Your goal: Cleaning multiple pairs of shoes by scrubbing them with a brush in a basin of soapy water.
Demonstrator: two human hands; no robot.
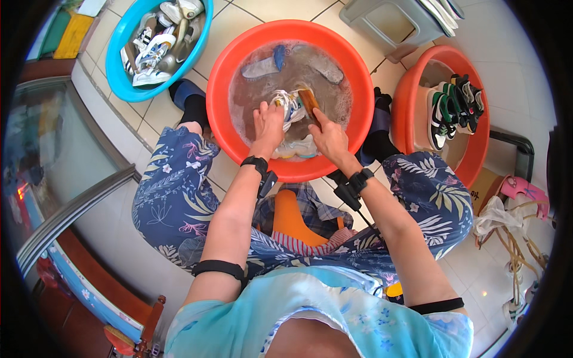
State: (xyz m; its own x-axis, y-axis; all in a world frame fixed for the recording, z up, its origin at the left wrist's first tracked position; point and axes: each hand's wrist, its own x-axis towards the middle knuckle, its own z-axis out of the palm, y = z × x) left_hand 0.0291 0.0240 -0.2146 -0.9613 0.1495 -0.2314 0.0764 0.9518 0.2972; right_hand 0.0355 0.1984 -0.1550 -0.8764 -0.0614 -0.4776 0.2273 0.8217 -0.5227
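Between my knees stands a large red basin (224,65) of murky, sudsy water. My left hand (268,123) grips a white sneaker (290,111) with blue and yellow marks, held at the water's surface. In my right hand (330,136) is a wooden scrubbing brush (309,102), its block slanting against the sneaker's right side; its bristles are hidden. Farther back in the water float a grey-white insole or sole (261,68) with a blue end and a grey one (326,68). Another pale shoe (296,147) lies partly sunk near the basin's front wall.
A blue basin (115,71) piled with shoes stands at the far left. To the right, a second red basin (404,113) holds water and several green, black and white sneakers (444,113). A grey plastic stool (382,27) is at the back right. Glass-panelled framing (71,221) borders the left.
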